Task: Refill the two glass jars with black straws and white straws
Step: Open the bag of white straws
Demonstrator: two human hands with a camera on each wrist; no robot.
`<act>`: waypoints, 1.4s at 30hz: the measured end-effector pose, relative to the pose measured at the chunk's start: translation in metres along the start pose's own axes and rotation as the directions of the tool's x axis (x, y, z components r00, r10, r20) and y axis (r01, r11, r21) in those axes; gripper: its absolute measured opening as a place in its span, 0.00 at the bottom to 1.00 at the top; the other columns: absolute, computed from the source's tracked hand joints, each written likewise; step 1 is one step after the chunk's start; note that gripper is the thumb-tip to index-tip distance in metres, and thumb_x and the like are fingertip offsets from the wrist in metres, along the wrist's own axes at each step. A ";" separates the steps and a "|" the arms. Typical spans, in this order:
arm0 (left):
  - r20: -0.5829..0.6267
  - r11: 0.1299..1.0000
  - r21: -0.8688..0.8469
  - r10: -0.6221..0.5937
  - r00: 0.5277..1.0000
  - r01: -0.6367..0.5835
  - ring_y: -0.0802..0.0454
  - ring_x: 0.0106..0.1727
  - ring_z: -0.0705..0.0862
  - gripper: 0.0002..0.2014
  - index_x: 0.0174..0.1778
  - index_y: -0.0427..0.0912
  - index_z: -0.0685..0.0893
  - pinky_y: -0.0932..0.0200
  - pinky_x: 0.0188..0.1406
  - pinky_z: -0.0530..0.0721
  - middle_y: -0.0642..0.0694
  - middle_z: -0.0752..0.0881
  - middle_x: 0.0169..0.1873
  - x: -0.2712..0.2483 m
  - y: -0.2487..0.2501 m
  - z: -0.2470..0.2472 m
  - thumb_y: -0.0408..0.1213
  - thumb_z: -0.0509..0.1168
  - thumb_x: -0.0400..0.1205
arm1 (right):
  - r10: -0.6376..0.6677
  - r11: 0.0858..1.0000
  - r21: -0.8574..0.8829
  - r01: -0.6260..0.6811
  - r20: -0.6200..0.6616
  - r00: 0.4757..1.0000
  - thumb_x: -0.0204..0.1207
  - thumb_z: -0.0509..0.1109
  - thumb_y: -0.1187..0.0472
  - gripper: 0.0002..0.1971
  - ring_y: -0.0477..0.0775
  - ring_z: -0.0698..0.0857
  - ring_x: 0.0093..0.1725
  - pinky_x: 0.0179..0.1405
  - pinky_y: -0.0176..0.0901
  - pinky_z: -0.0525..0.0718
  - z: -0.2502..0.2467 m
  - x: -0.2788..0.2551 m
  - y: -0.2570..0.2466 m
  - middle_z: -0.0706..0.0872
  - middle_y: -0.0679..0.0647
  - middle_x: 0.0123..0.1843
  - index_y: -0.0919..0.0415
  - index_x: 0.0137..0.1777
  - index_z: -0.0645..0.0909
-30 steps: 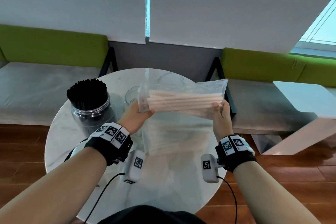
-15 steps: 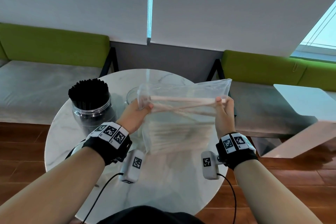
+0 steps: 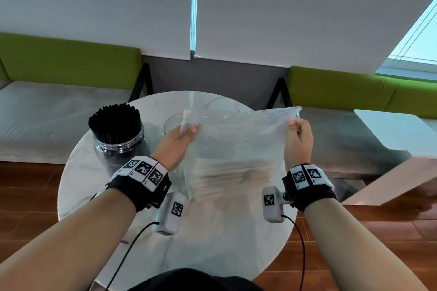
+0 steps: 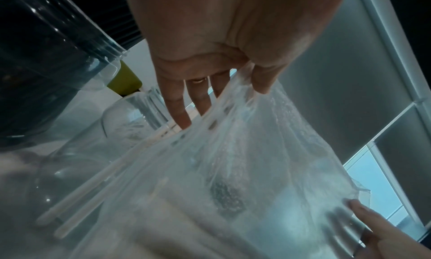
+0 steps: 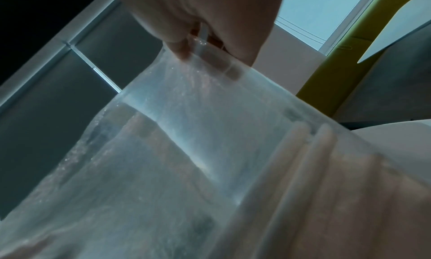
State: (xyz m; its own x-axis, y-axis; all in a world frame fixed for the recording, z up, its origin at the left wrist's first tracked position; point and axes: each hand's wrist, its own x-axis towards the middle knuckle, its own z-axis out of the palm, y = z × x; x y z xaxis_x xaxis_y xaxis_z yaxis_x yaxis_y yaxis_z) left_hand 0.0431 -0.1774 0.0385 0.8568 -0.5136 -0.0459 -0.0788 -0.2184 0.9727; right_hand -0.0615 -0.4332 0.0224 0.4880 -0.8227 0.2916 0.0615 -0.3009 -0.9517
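Observation:
I hold a clear plastic bag (image 3: 238,139) up over the round marble table (image 3: 212,231). My left hand (image 3: 186,132) pinches its top left corner and my right hand (image 3: 295,125) pinches its top right corner. A blurred bunch of white straws (image 3: 233,172) lies at the bottom of the bag; in the wrist views they show as white straws (image 4: 77,194) and white straws (image 5: 300,152) inside the bag (image 4: 233,170) (image 5: 186,134). A glass jar packed with black straws (image 3: 115,134) stands at the left. A second glass jar (image 3: 171,123), without straws, stands behind my left hand.
Green and grey benches (image 3: 59,101) run along the wall behind the table. A white side table (image 3: 397,134) stands at the right. Wood floor surrounds the table. Wrist cameras with cables hang below both wrists.
The white straws have dropped from the top of the bag to its bottom. Both hands stay at the bag's top corners, slightly higher and wider apart.

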 end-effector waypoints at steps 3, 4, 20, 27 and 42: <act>-0.007 0.998 0.062 0.005 1.000 -0.005 0.56 0.61 0.82 0.12 0.59 0.56 0.83 0.53 0.64 0.77 0.57 0.84 0.59 0.001 0.000 -0.003 0.47 0.57 0.86 | -0.020 0.997 -0.077 0.022 0.037 0.999 0.83 0.62 0.55 0.07 0.45 0.72 0.38 0.46 0.41 0.73 -0.002 0.003 0.004 0.75 0.48 0.41 0.56 0.49 0.78; -0.013 0.998 0.063 0.018 1.000 -0.017 0.55 0.56 0.84 0.10 0.54 0.58 0.84 0.56 0.55 0.79 0.58 0.85 0.54 0.001 0.001 -0.003 0.45 0.56 0.86 | -0.037 0.994 -0.103 0.041 0.042 0.998 0.83 0.62 0.54 0.07 0.46 0.72 0.39 0.46 0.43 0.73 -0.002 0.004 0.003 0.74 0.49 0.41 0.56 0.48 0.78; -0.198 0.947 0.316 -0.001 0.980 0.065 0.42 0.41 0.83 0.11 0.36 0.47 0.83 0.57 0.38 0.77 0.44 0.85 0.33 0.004 -0.002 -0.017 0.48 0.66 0.80 | -0.109 0.940 -0.324 0.110 0.022 0.994 0.81 0.65 0.59 0.08 0.55 0.78 0.48 0.59 0.56 0.79 -0.005 0.005 0.009 0.76 0.54 0.54 0.59 0.55 0.81; -0.167 0.987 0.160 0.016 0.986 0.011 0.52 0.34 0.84 0.13 0.46 0.38 0.84 0.48 0.42 0.85 0.44 0.87 0.37 0.006 -0.001 -0.007 0.46 0.67 0.80 | -0.477 0.514 -0.522 0.681 0.486 0.732 0.64 0.71 0.31 0.53 0.60 0.52 0.83 0.80 0.59 0.47 0.028 -0.036 -0.040 0.58 0.57 0.83 0.55 0.82 0.52; -0.046 0.997 0.067 -0.023 0.999 0.026 0.51 0.42 0.85 0.17 0.56 0.50 0.72 0.52 0.40 0.84 0.51 0.82 0.47 -0.014 -0.020 -0.025 0.45 0.70 0.76 | 0.429 0.535 -0.711 0.456 0.694 0.579 0.81 0.68 0.57 0.12 0.60 0.82 0.60 0.62 0.49 0.77 0.017 -0.016 -0.003 0.84 0.59 0.57 0.64 0.57 0.78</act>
State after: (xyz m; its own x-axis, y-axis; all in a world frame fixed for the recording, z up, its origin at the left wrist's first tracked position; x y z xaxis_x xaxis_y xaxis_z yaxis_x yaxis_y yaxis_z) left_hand 0.0453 -0.1452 0.0251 0.8810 -0.4696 -0.0576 -0.0905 -0.2868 0.9537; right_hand -0.0547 -0.4111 0.0189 0.9128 -0.2705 -0.3060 -0.3638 -0.8790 -0.3082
